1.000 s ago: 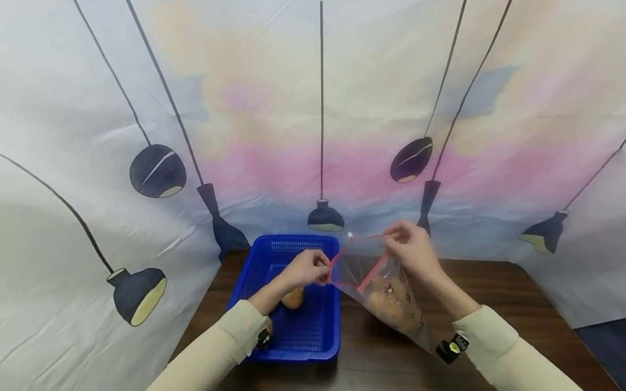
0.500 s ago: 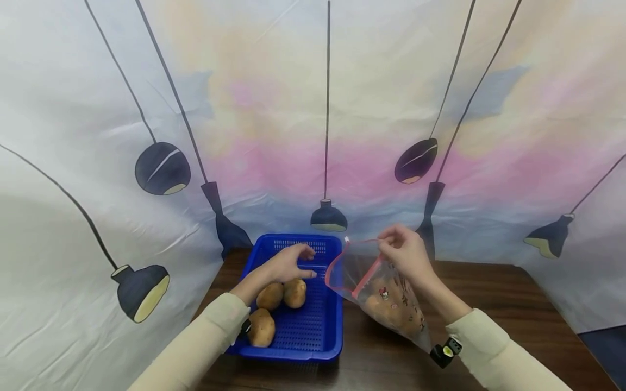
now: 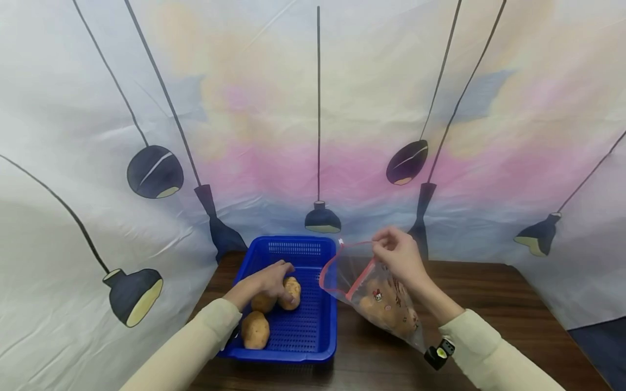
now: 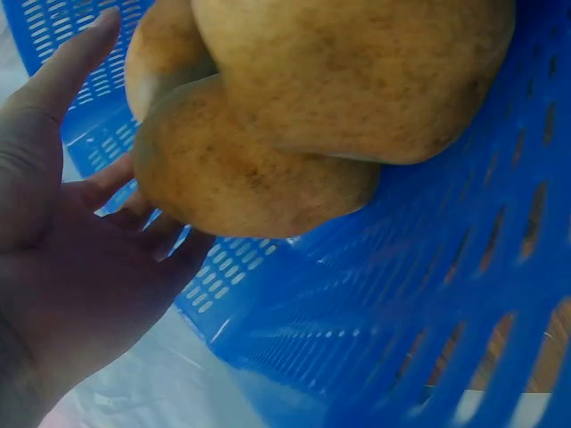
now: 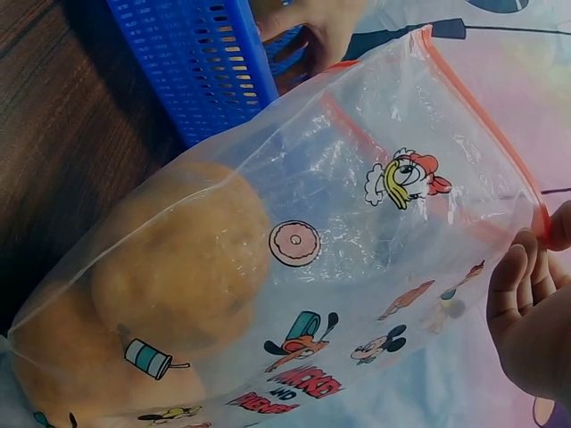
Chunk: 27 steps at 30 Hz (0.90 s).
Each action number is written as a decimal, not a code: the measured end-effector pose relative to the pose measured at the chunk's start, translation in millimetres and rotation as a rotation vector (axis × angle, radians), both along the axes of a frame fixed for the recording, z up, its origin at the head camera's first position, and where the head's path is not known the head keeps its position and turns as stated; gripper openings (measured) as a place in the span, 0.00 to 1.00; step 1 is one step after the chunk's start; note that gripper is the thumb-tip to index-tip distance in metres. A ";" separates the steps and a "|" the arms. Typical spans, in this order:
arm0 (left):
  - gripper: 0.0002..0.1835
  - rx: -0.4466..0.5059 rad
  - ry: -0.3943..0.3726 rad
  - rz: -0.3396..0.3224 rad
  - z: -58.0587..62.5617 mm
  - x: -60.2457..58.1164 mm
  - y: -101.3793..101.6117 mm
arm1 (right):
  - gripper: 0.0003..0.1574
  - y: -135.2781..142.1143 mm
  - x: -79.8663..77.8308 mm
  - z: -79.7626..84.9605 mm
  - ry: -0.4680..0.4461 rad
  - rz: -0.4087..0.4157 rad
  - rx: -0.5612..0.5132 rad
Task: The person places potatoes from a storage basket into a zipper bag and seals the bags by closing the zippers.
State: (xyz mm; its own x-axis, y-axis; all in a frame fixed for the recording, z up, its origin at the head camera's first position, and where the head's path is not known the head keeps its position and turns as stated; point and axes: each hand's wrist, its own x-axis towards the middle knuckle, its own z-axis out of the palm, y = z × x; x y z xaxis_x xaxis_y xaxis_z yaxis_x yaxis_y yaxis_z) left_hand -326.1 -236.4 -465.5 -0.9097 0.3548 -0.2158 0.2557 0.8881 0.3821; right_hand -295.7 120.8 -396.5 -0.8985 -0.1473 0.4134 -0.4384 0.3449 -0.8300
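Potatoes [image 3: 256, 330]: 3 in bskt [image 3: 305, 336]; L hand [image 3: 271, 280] fingers apart, R hand [image 3: 400, 255] pinches 1 bag [image 3: 379, 304].

Tabletop [image 3: 494, 288], one: dark brown, wood-look, grain streaked from side to side; spread across the lower middle of the head view, right edge slanting down toward the lower right of the frame, left side partly covered. Basket [image 3: 303, 332], one: blue, rectangular, slotted in walls and floor; standing upright at lower left of centre. Bag [image 3: 386, 307], one: clear, red-trimmed, printed; just right of basket, lower end close above or on the wood, contact unclear. Bare wood visible also at upper left, right wrist view.
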 end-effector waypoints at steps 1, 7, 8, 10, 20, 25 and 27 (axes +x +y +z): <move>0.47 -0.008 -0.008 0.002 -1.1 -0.2 -0.1 | 0.08 -0.6 0.3 -0.4 -0.003 0.003 -0.002; 0.42 -0.042 -0.025 0.020 -5.5 0.4 -1.1 | 0.07 -3.6 0.6 -1.1 -0.025 0.019 -0.007; 0.41 -0.042 -0.024 0.017 -6.3 0.3 -1.3 | 0.07 -3.6 0.7 -0.8 -0.028 0.022 -0.008; 0.39 -0.039 -0.019 0.007 -7.0 0.1 -1.7 | 0.07 -3.0 0.9 0.0 -0.028 0.025 -0.002; 0.38 0.006 0.072 -0.062 -5.7 -5.3 -2.7 | 0.07 2.6 -1.4 0.8 -0.017 0.030 0.031; 0.39 0.076 0.120 -0.109 8.2 -5.7 -1.1 | 0.06 5.4 -1.8 0.4 -0.007 0.034 0.032; 0.39 0.119 0.138 -0.124 19.8 -5.2 0.6 | 0.06 6.2 -2.2 0.6 -0.005 0.033 0.030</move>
